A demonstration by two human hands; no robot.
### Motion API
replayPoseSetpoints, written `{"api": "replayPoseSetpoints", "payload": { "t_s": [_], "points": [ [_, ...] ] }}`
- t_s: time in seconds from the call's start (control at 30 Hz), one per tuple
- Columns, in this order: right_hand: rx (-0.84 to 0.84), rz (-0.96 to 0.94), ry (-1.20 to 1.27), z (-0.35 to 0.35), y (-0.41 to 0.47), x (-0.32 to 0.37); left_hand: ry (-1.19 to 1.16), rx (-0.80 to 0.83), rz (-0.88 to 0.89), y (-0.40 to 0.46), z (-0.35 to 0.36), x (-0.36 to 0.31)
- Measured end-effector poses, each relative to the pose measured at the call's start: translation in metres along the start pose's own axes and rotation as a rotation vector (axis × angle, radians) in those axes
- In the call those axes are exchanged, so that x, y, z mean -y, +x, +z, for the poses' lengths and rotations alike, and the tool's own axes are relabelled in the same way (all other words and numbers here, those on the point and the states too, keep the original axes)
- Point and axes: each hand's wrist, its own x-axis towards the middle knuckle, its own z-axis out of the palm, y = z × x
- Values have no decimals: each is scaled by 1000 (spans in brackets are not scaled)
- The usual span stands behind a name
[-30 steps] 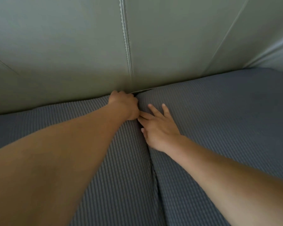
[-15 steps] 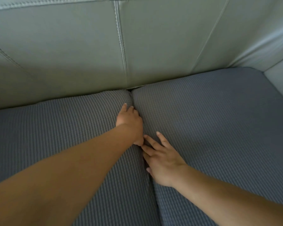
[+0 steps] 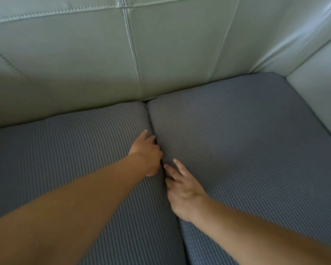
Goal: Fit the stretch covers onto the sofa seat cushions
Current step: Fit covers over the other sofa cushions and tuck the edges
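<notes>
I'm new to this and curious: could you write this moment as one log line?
step: tucking covers at seam | left hand: fingers in seam | right hand: flat on right cushion cover | left cushion cover: fitted

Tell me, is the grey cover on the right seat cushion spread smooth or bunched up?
Spread smooth: the right cushion's cover lies flat and ribbed with no folds showing, up to the sofa back.

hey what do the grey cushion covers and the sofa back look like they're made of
Cushion covers: a knitted stretch fabric, it seems, matte dark grey, with fine raised ribs across the whole surface and soft rounded edges at the gap.

Sofa back: probably leather or faux leather, pale grey-green, smooth with a slight sheen, panelled with stitched seams. Which of the two cannot be told.
</notes>
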Motion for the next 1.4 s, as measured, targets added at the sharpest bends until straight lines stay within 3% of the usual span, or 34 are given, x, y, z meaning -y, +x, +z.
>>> {"api": "replayPoseSetpoints", "payload": {
  "t_s": [0.13,0.23,0.43,0.67,0.93,1.1,1.27,1.4],
  "points": [
    [-27,-89,-25,8,-37,7,-42,-100,161,-32,2,-2],
    [-29,-48,66,12,-48,15,-59,-106,273,-45,14,-22],
    [32,37,206,6,-35,19,-58,-30,226,-37,20,-34],
    [-91,-2,177,5,-65,23,66,-39,174,-44,8,-14],
    [147,100,158,7,-14,45,82,87,74,-21,23,-33],
    [162,82,76,-3,-35,39,48,-60,160,-35,18,-30],
    [183,101,222,9,-29,32,-34,-36,184,-38,31,-36],
    [24,67,492,12,-32,9,48,45,117,-36,5,-52]
  ]
}}
